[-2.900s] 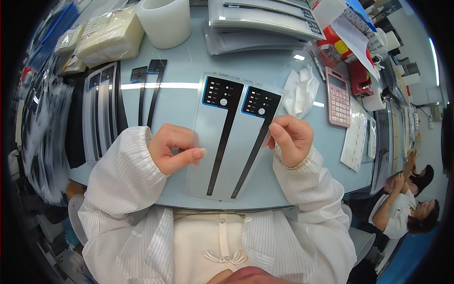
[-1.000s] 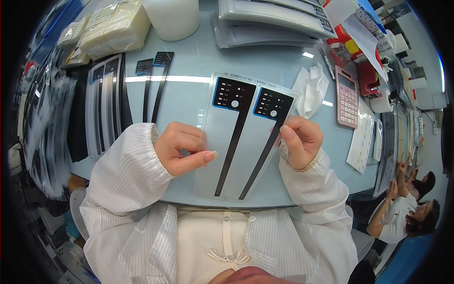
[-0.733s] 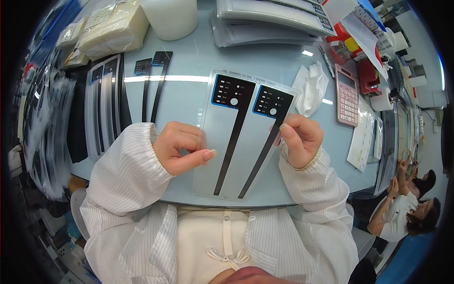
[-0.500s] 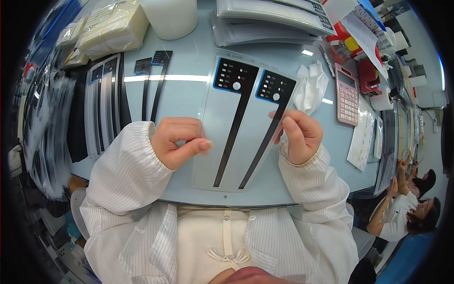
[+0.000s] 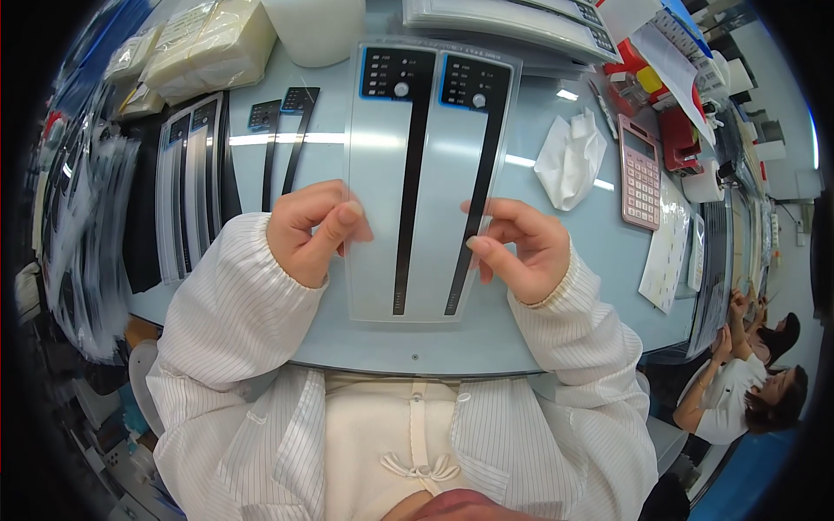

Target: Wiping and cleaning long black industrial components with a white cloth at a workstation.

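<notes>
A translucent plastic sheet (image 5: 378,208) is held up in front of me. Two black panel strips with blue edging are printed on it, each with a wide top and a long narrow tail. My left hand (image 5: 314,230) pinches its left edge, thumb on the near face and fingertips showing through behind. At the right edge, my right hand (image 5: 526,252) grips the sheet lower down between thumb and fingers. Two cut-out strips, a shorter one (image 5: 268,156) and a longer one (image 5: 298,139), lie on the table beyond my left hand.
More printed sheets (image 5: 193,191) lie at the left beside clear plastic film (image 5: 95,243). Wrapped bundles (image 5: 208,52), a white roll (image 5: 314,30) and a sheet stack (image 5: 512,26) stand behind. Crumpled tissue (image 5: 569,161) and a pink calculator (image 5: 640,178) are right. Other people (image 5: 738,391) sit far right.
The sheet has moved away from me and slightly left, and stands straighter. Both hands have shifted with it, the left one up and left, the right one left and down along the edge.
</notes>
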The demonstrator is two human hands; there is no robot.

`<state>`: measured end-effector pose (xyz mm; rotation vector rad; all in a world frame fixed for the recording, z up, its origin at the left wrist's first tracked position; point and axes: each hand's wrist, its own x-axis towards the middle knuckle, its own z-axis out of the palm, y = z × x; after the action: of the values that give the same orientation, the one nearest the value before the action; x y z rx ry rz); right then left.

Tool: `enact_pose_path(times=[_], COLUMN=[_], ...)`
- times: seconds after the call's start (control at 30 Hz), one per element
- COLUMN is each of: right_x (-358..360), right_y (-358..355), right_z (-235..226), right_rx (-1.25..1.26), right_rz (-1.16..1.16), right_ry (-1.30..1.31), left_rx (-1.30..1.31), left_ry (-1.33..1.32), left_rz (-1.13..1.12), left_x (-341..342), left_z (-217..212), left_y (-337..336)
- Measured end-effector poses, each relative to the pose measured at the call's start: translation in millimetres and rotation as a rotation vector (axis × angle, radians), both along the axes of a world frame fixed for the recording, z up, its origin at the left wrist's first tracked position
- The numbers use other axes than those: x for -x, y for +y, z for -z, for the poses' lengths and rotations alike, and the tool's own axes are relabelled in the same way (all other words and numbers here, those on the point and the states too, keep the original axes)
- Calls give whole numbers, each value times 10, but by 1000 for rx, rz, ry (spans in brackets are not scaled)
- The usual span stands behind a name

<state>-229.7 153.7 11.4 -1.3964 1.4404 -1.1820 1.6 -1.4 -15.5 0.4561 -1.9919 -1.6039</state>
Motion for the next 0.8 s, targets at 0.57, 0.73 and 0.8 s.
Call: enact_pose_path(times=[0.57,0.73,0.8], right_x=[19,42,34], right_y=[-32,-27,-24], right_z=[66,109,113], right_rx=[110,125,128], right_rz=[257,245,258], right_ry=[-233,-210,-220], left_rx=[-304,-308,-304], left_ry=[-149,-165,-165], left_rz=[81,81,82], left_x=[48,51,45], left_z=[-232,-240,-238], left_y=[69,67,64])
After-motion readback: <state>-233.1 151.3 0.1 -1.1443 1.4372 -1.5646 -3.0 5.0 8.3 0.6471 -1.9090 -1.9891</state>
